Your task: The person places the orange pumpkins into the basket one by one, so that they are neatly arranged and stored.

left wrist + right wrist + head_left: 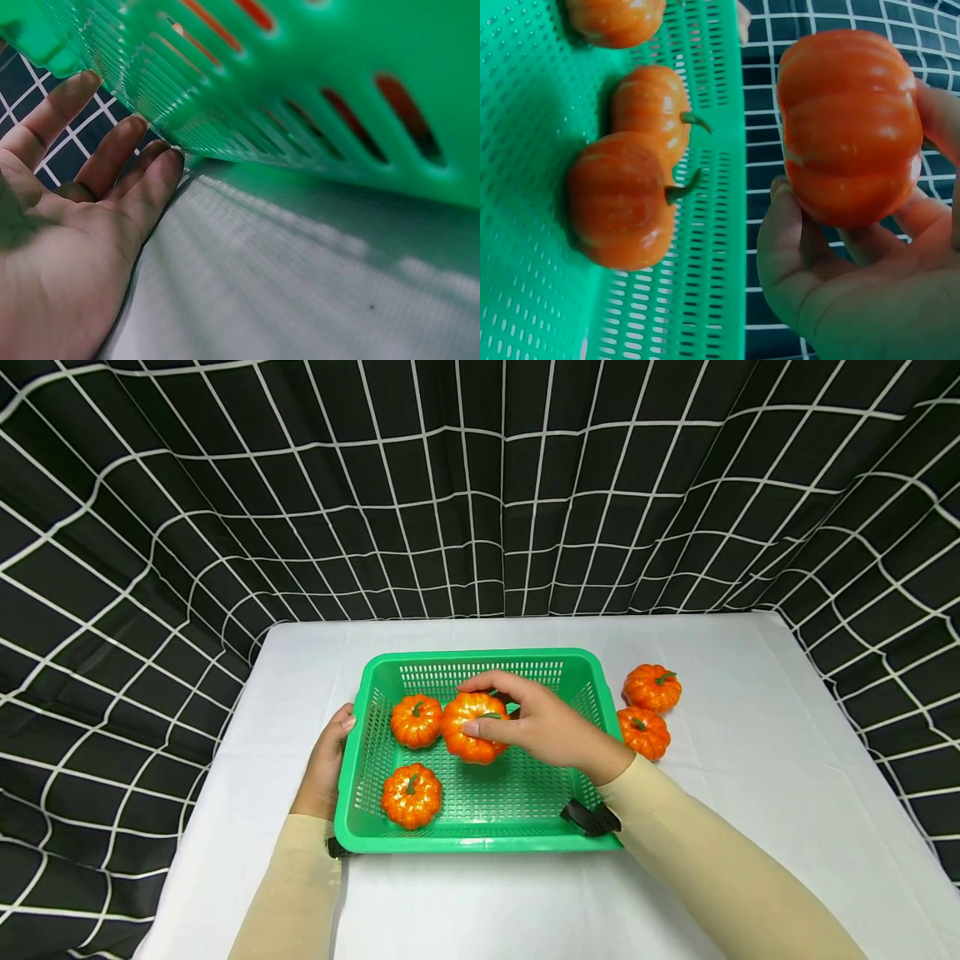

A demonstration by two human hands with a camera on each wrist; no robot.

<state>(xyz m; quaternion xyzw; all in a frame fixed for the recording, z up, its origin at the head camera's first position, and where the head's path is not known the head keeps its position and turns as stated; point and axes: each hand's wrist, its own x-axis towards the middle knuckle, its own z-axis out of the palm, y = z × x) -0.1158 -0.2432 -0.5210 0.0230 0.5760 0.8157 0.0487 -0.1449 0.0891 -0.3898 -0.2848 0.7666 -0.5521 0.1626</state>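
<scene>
My right hand (517, 718) grips a small orange pumpkin (471, 739) with a green stem, thumb on the near side and fingers around the far side. The right wrist view shows this pumpkin (851, 127) held up between thumb and fingers. Below it is a green plastic basket (487, 844). In the basket lie a pumpkin (416, 722) at the back left and another (412, 797) at the front left. The right wrist view shows a third pumpkin (622, 202) inside, hidden from the head view. My left hand (327, 760) touches the basket's left side, fingers extended (112, 154).
Two more pumpkins, one farther back (652, 688) and one nearer (642, 733), sit on the white tablecloth (720, 710) just right of the basket. A black cloth with white grid lines (480, 485) hangs behind and on both sides.
</scene>
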